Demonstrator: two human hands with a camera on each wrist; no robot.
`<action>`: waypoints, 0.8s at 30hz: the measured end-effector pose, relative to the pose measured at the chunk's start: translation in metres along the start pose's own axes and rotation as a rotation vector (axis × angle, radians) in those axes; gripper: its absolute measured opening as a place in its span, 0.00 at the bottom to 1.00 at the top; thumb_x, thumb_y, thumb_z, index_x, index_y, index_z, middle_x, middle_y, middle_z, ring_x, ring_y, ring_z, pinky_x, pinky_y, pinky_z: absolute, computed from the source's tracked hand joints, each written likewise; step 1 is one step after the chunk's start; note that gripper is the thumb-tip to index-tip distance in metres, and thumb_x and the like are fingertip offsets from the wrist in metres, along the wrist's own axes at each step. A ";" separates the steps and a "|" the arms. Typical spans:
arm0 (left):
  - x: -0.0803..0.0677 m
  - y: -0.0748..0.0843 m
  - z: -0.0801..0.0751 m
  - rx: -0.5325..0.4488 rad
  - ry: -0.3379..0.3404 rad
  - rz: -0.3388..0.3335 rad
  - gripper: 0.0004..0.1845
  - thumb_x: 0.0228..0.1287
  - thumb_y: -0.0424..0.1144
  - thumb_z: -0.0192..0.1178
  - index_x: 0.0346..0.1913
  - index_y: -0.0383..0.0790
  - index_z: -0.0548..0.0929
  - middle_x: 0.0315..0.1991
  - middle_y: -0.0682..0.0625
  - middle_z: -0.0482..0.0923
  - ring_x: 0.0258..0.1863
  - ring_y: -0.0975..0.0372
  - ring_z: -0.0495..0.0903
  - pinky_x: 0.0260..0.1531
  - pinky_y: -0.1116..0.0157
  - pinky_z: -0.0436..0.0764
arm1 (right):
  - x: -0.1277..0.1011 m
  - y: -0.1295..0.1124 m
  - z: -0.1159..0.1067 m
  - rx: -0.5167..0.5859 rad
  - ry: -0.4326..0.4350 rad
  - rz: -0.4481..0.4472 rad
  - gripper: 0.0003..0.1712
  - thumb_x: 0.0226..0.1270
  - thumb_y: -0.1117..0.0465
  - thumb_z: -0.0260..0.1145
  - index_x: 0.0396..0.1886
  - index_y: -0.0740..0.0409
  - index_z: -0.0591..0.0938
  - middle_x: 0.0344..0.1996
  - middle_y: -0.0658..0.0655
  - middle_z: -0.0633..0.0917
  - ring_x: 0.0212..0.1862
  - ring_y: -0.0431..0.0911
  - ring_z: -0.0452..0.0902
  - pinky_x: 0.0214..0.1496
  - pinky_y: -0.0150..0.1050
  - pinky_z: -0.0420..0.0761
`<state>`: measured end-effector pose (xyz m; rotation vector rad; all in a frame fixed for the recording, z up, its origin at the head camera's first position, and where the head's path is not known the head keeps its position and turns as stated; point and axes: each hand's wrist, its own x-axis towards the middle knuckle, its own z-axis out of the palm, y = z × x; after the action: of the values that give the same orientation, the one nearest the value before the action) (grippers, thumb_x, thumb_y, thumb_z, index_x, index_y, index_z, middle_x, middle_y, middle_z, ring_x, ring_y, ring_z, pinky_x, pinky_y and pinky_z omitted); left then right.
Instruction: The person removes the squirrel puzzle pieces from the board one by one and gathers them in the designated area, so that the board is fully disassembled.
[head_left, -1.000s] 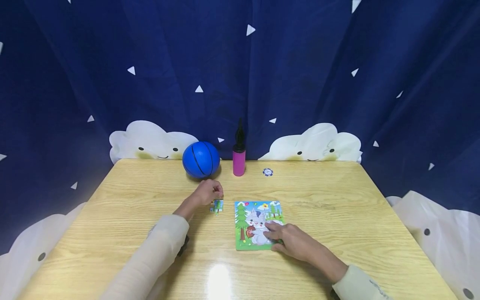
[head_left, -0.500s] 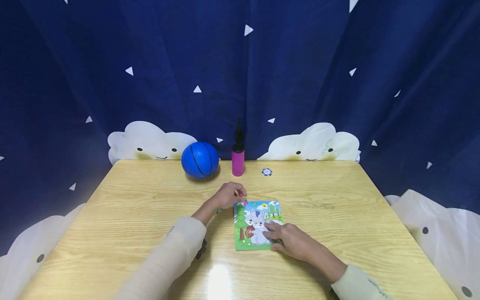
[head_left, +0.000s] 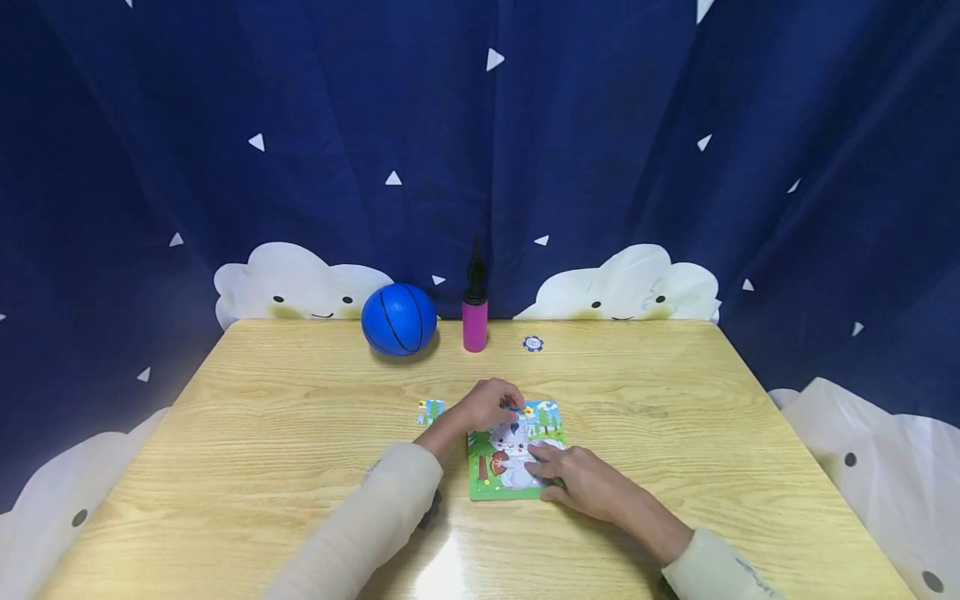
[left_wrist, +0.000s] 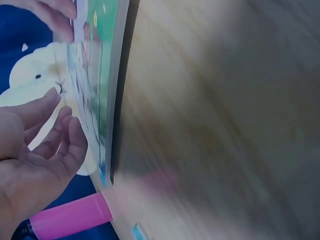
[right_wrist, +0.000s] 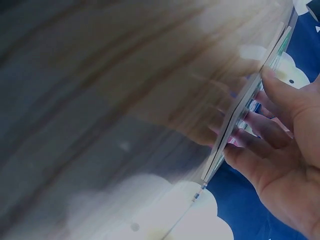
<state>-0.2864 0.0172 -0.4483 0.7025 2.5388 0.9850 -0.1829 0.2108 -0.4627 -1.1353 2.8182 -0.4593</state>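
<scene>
A square picture puzzle (head_left: 501, 485) with a green border and a grey cartoon squirrel lies flat on the table. My left hand (head_left: 486, 405) is over its upper left part, fingers loosely bent. In the left wrist view the thumb and fingertips of the left hand (left_wrist: 47, 135) stand apart, and I see nothing between them. My right hand (head_left: 588, 479) rests on the puzzle's right side with fingers spread; its thumb touches the near edge in the right wrist view. Left of the puzzle lies a small loose puzzle section (head_left: 431, 408), partly behind the left wrist.
A blue ball (head_left: 399, 320) and a pink hand pump (head_left: 475, 325) with a black top stand at the back of the wooden table (head_left: 660, 383). A blue-and-white chip (head_left: 533, 343) lies right of the pump. Behind hangs a dark blue curtain (head_left: 600, 150).
My left hand has moved right, from beside the loose puzzle section to over the top of the puzzle. The right hand has stayed in place on the puzzle.
</scene>
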 end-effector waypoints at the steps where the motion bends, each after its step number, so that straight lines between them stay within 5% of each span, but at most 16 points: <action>1: 0.001 0.001 0.002 -0.001 -0.003 0.005 0.07 0.60 0.31 0.62 0.41 0.38 0.84 0.42 0.48 0.82 0.46 0.58 0.78 0.51 0.61 0.76 | 0.000 0.000 0.000 0.001 0.001 0.001 0.25 0.58 0.56 0.69 0.54 0.60 0.80 0.61 0.63 0.75 0.63 0.55 0.72 0.60 0.50 0.74; 7: 0.003 0.004 0.009 0.047 0.008 0.020 0.08 0.64 0.28 0.57 0.41 0.38 0.85 0.42 0.48 0.82 0.47 0.57 0.78 0.53 0.60 0.76 | 0.001 0.000 0.000 -0.007 0.006 -0.002 0.25 0.57 0.55 0.69 0.53 0.60 0.81 0.60 0.62 0.76 0.62 0.55 0.73 0.60 0.50 0.74; 13: 0.006 0.006 0.014 0.085 0.006 -0.041 0.13 0.66 0.27 0.52 0.42 0.42 0.85 0.42 0.50 0.76 0.45 0.60 0.75 0.52 0.63 0.76 | 0.002 0.000 -0.002 -0.018 0.014 -0.017 0.24 0.56 0.55 0.70 0.53 0.61 0.82 0.60 0.63 0.77 0.61 0.54 0.74 0.59 0.49 0.75; 24: 0.006 0.012 0.018 0.068 -0.016 -0.131 0.18 0.57 0.21 0.52 0.42 0.44 0.85 0.43 0.49 0.72 0.39 0.61 0.72 0.43 0.66 0.77 | 0.001 0.000 -0.002 -0.016 -0.007 -0.003 0.24 0.57 0.55 0.69 0.53 0.60 0.81 0.60 0.62 0.76 0.62 0.53 0.74 0.59 0.48 0.75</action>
<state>-0.2788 0.0378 -0.4533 0.5515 2.5782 0.8496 -0.1840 0.2101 -0.4607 -1.1420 2.8192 -0.4329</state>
